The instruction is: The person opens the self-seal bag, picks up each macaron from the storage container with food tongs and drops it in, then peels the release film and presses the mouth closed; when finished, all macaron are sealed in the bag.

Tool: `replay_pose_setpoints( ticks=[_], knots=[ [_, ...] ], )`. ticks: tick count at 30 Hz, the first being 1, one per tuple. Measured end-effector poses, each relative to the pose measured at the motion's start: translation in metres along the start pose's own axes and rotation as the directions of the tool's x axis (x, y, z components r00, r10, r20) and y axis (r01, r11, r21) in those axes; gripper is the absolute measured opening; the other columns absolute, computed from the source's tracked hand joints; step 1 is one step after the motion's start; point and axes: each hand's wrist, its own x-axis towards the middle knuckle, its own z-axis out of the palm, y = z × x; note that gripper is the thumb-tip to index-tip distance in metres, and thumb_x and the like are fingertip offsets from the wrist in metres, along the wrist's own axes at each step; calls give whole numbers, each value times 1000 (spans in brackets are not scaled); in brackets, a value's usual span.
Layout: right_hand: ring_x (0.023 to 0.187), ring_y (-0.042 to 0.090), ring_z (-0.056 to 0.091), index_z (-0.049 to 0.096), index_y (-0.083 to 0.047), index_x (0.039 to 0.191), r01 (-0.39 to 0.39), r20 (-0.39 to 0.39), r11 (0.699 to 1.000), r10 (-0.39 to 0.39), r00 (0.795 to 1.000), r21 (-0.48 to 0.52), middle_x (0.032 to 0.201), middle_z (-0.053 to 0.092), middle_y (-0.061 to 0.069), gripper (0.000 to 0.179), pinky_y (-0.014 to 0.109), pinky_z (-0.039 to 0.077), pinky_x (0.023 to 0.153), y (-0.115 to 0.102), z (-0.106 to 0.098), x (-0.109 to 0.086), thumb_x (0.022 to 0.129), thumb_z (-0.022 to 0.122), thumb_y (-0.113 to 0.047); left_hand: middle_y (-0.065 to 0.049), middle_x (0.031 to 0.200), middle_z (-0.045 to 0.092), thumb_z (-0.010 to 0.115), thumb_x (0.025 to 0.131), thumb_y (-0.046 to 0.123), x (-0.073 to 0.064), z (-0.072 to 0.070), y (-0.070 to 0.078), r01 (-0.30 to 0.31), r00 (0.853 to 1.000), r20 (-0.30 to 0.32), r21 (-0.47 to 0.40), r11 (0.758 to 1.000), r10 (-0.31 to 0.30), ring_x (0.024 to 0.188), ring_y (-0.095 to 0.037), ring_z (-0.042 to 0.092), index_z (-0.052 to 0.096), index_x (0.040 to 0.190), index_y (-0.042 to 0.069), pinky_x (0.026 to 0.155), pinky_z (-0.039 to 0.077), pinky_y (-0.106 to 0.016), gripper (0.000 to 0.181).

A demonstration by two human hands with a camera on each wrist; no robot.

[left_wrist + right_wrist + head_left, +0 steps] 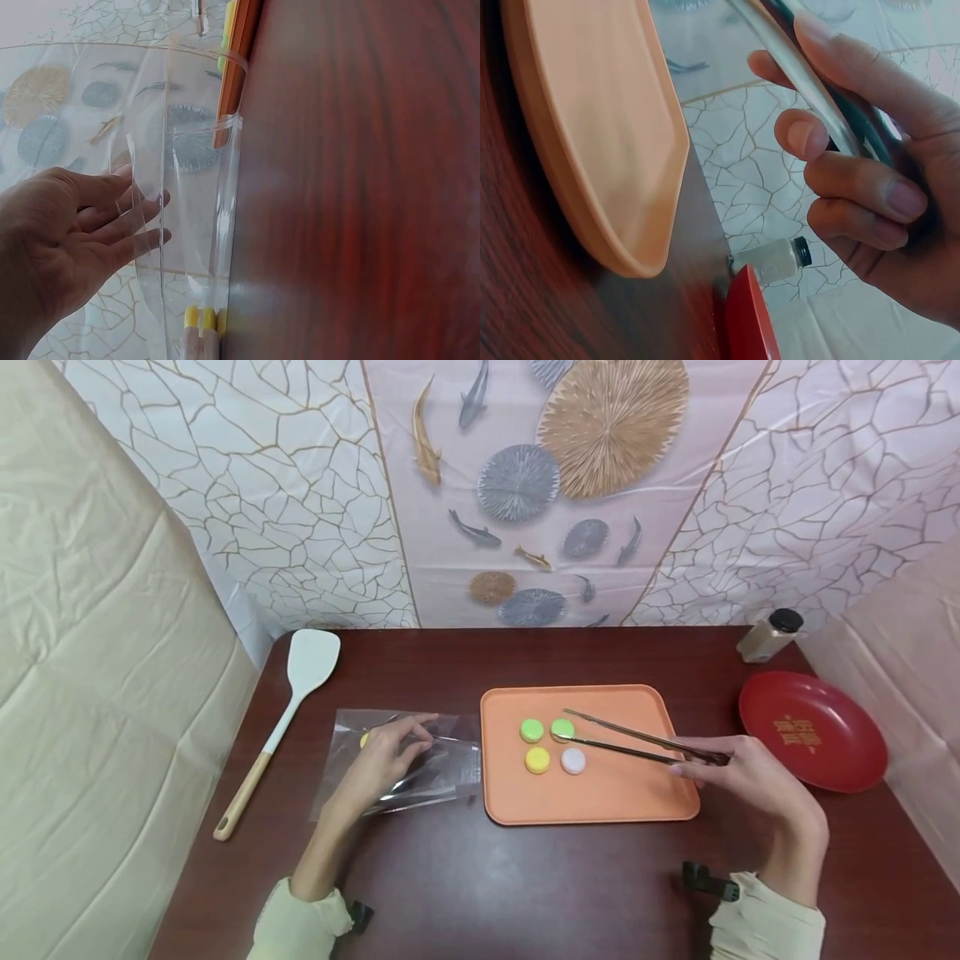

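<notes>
Right up close in my right wrist view, the right hand (881, 184) has its fingers curled around slim tongs (621, 749). Their parted tips are at the right-hand green macaron (561, 725) on the orange tray (600, 793); contact, I can't tell. Light, brittle, I'd judge: hold it gently by the sides. Over left, the left hand (382, 760), fingers loosely apart, pinching nothing I can see, is at the clear bag (450, 756): limp, slippery film, best taken by its edge. Faint bag print, unreadable; gold characters (798, 732) on the red plate (847, 735), too blurred.
</notes>
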Motion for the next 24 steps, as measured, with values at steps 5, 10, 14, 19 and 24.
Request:
replay_pose_setpoints(
  ticks=[5,10,14,19,24],
  knots=[
    [79,14,70,79,-8,135,-29,16,999,29,999,25,93,82,2,44,21,55,74,2,0,0,98,85,-32,-16,138,76,78,96,-5,0,0,0,8,1000,4,-2,1000,-8,130,-37,72,76,99,-1,106,57,-54,5],
    [82,8,69,80,-8,133,-14,8,999,14,1000,29,98,83,1,42,18,54,76,4,3,2,97,86,-30,-16,139,76,78,96,-5,0,0,2,16,1000,9,3,1000,-16,130,-37,72,76,99,0,107,57,-54,5],
    [87,1,65,80,-8,132,3,14,1000,-3,1000,15,108,84,2,41,16,53,78,8,5,5,97,86,-27,-15,139,76,77,97,-4,0,-1,4,30,999,15,11,999,-30,130,-37,72,77,99,0,107,57,-54,5],
    [88,0,67,78,-5,134,5,52,999,-7,999,32,109,84,7,41,17,55,80,13,10,10,98,84,-24,-15,138,76,78,97,-3,0,-1,4,38,999,16,14,999,-38,130,-36,72,77,100,0,107,57,-54,4],
    [88,1,68,78,-4,133,7,58,998,-11,998,59,109,84,7,37,17,56,80,16,12,11,100,82,-20,-15,139,76,79,97,-3,0,-1,4,37,999,14,6,999,-37,131,-36,72,77,99,0,108,57,-54,4]
  ],
)
